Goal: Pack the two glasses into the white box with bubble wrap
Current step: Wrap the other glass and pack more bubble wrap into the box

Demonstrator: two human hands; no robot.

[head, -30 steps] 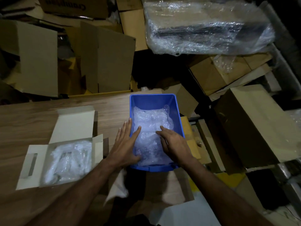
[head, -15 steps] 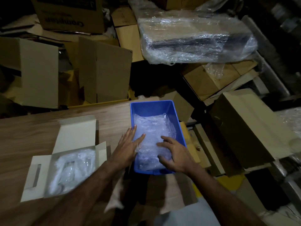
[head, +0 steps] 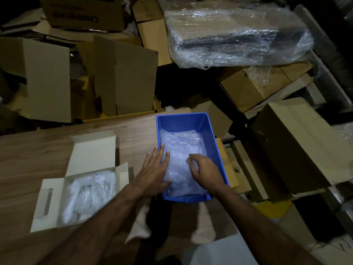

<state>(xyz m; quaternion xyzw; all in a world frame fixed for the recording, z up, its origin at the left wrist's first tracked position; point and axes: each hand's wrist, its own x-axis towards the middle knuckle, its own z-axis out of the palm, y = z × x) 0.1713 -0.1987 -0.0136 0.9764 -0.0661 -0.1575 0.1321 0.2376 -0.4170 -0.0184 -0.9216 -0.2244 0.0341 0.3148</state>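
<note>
Reaching into the blue bin (head: pixel 183 121) with both hands, the person is working at the bubble wrap (head: pixel 183 150) piled inside it. The left hand (head: pixel 152 173) lies flat, fingers straight and close together, pressed against the left side of the wrap, with the thumb tucked under the near edge. The right hand (head: pixel 205 172) has its fingers curled down, clawing into the wrap from the right.

Writing-wise there's only one readable bit: a brown carton (head: pixel 82 12) at the top left with dark lettering seen upside down, looks like "Crompton" but it's partly cut off, so not sure.

Count: one blue bin, one white box (head: pixel 84 176), two hands. The white box sits open on the wooden table (head: pixel 28 150) just left of the bin, lid flap folded back, side flaps out, one flap with a slot handle. It's got more crumpled bubble wrap (head: pixel 89 194) in it with something clear inside, too blurry to tell if it's one glass or two.

One big plastic-wrapped bundle (head: pixel 236 35) sits behind the bin among loose cardboard.
</note>
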